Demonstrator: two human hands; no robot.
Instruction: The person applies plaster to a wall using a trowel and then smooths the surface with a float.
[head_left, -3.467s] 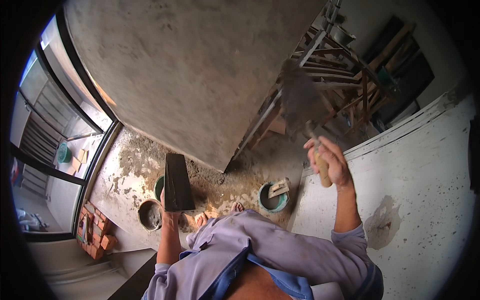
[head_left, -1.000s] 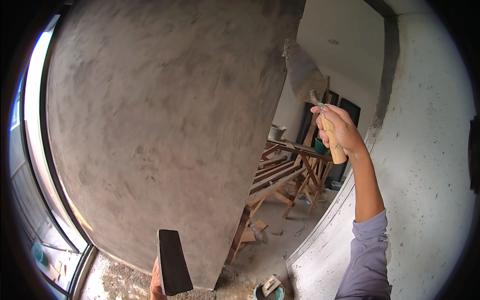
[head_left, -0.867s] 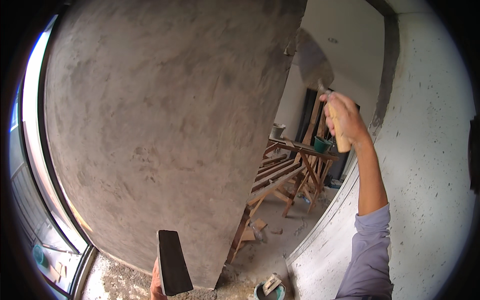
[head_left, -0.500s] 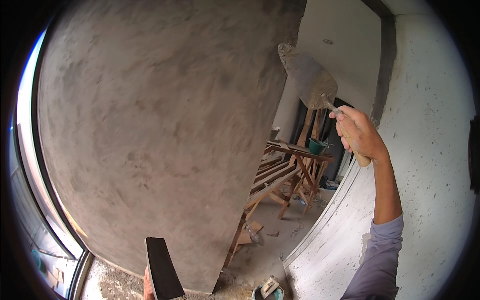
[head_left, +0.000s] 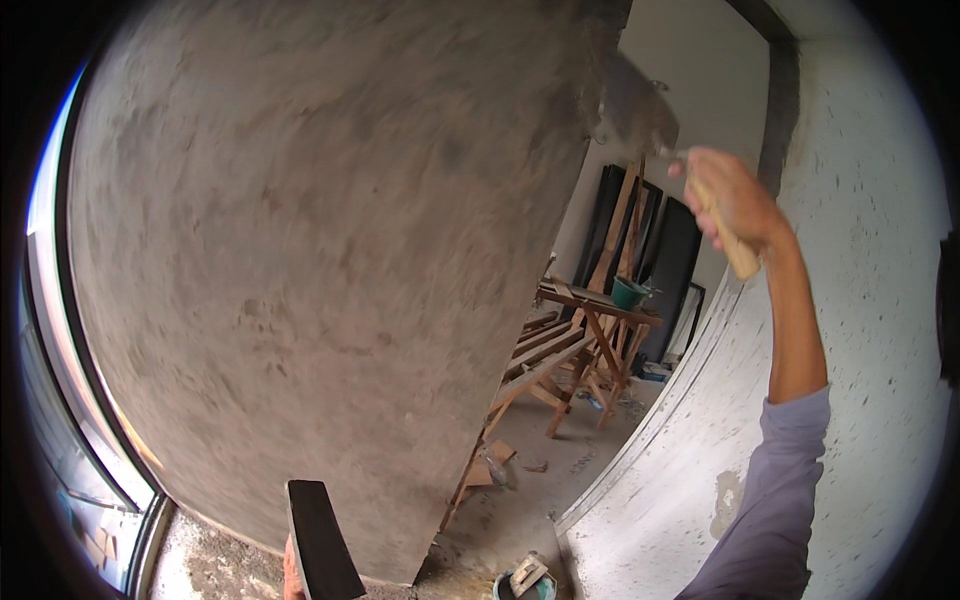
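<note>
Two hands work against a grey plastered wall [head_left: 330, 260]. Low down, the left hand [head_left: 291, 578], mostly cut off, holds up a dark flat board [head_left: 320, 540]. Higher, the right hand [head_left: 735, 200] grips a wooden-handled trowel [head_left: 640, 105], its blade blurred at the wall's edge. Beyond stands a wooden trestle [head_left: 580, 340].

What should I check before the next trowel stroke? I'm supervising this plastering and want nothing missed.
1. Right hand closed around the wooden trowel handle: ok.
2. Grey metal trowel blade at the upper edge of the grey plastered wall: ok.
3. Mortar load on the blade: cannot tell, blurred.
4. Left hand on the dark flat board: cannot tell; only a sliver of the hand shows.
5. Green bucket on the floor close below: ok.
</note>
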